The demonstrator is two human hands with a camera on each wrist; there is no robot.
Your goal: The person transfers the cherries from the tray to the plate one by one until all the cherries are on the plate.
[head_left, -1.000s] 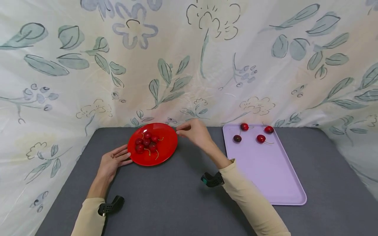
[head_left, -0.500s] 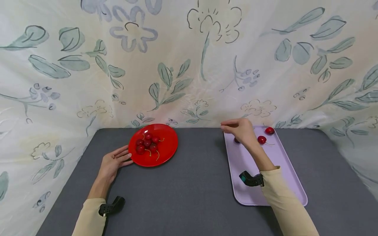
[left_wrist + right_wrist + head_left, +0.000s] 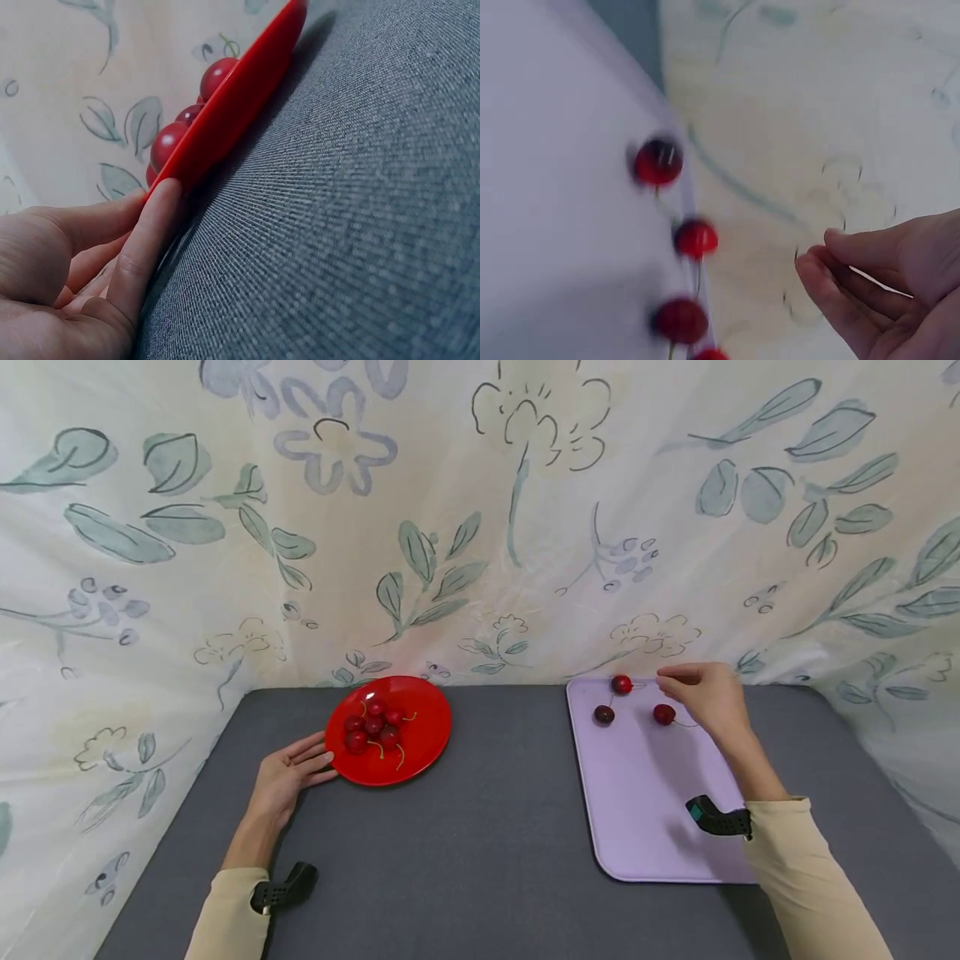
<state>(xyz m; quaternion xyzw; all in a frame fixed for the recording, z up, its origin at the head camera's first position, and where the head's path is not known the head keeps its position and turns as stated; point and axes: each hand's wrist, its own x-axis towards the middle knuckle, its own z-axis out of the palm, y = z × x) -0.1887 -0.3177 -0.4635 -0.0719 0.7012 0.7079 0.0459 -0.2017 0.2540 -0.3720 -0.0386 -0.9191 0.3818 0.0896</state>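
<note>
My left hand (image 3: 277, 781) is at the near-left rim of a red plate (image 3: 420, 747). In the left wrist view, thumb and a finger (image 3: 131, 266) pinch that rim. Several red cherries (image 3: 374, 724) with stems lie heaped on the plate. My right hand (image 3: 708, 697) hovers over the far right corner of a lilac tray (image 3: 652, 810), its thumb and fingertips bent close together with nothing seen between them. Near it on the tray lie a red cherry (image 3: 663, 715), another cherry (image 3: 622, 685) and a darker cherry (image 3: 603, 715). The right wrist view also shows a further cherry (image 3: 658, 161).
Plate and tray stand apart on a dark grey cloth-covered table (image 3: 487, 827). Behind the table's far edge hangs a pale curtain (image 3: 450, 593) with a flower and leaf print. Black wrist cameras are strapped to both arms.
My right hand has travelled right, from beside the plate's rim across to the tray's far right corner, covering a cherry there in the head view. My left hand and the plate stay put.
</note>
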